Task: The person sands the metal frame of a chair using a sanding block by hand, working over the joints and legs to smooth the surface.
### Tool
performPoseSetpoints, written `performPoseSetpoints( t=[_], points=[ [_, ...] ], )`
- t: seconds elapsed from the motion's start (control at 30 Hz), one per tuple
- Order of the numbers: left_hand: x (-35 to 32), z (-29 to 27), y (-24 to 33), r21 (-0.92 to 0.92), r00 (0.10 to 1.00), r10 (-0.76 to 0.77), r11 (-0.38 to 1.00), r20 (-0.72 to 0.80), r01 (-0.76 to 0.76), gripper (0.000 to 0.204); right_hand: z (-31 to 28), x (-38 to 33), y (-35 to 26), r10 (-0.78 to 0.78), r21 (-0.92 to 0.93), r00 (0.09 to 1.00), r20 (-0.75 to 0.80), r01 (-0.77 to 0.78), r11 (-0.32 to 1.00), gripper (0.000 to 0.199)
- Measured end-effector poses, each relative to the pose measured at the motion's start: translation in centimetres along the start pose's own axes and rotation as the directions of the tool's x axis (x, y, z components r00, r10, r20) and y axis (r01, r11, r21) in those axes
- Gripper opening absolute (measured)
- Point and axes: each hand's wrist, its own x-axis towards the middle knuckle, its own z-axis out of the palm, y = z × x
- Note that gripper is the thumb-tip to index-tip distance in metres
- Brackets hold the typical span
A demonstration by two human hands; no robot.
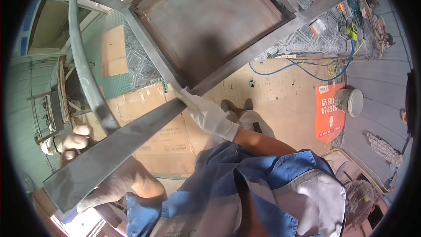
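Observation:
A grey chair frame (243,59) fills the upper part of the view, with a square, brownish-grey panel (210,13) set in it. One broad, flat leg (118,151) slopes from the frame's near corner down to the lower left. My left hand (109,188) is wrapped around that leg near its end, fingers on the far side. My right hand (210,114), in a whitish glove, is closed at the corner where leg and frame meet. It grips a thin, pale pad (177,93) against this joint; the pad's exact kind is unclear.
A curved bar (81,57) of the frame arches at the left. Patterned grey cloth (285,44) covers the support beneath. Blue hose (302,66) and yellow cord lie to the right, near a round tub (354,103) and red sign (326,123). A fan (359,199) stands lower right.

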Motion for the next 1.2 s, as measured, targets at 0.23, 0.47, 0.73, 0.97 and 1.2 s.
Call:
performPoseSetpoints(
  t=[0.23,0.47,0.73,0.97,1.2],
  points=[
    [-0.9,1.5,-1.5,0.422,0.939,0.199,0.904,-0.279,-0.066,0.085,0.0,2.8,-11.2,-0.321,-0.119,0.940,0.117,0.335,0.935,0.051],
    [-8.8,5.7,-5.8,0.767,0.831,0.170,0.513,-0.530,0.385,0.062,-18.5,5.2,-9.6,0.176,-0.396,0.955,-0.239,-0.262,0.880,0.046],
    [-20.7,7.7,-13.2,0.633,0.713,-0.186,0.349,-0.676,0.691,0.054,-54.5,-4.1,-2.1,0.430,-0.454,0.903,0.023,-0.373,0.809,0.027],
    [-21.8,8.1,-14.0,0.526,0.577,-0.248,0.244,-0.778,0.815,0.051,-74.9,-10.0,10.1,0.557,0.462,0.509,-0.656,-0.314,0.830,0.062],
    [-14.1,9.2,-7.8,0.737,0.736,0.044,-0.004,-0.675,0.676,0.038,-65.0,-3.0,11.0,0.235,-0.538,0.569,-0.788,-0.822,0.184,0.086]
  ],
)
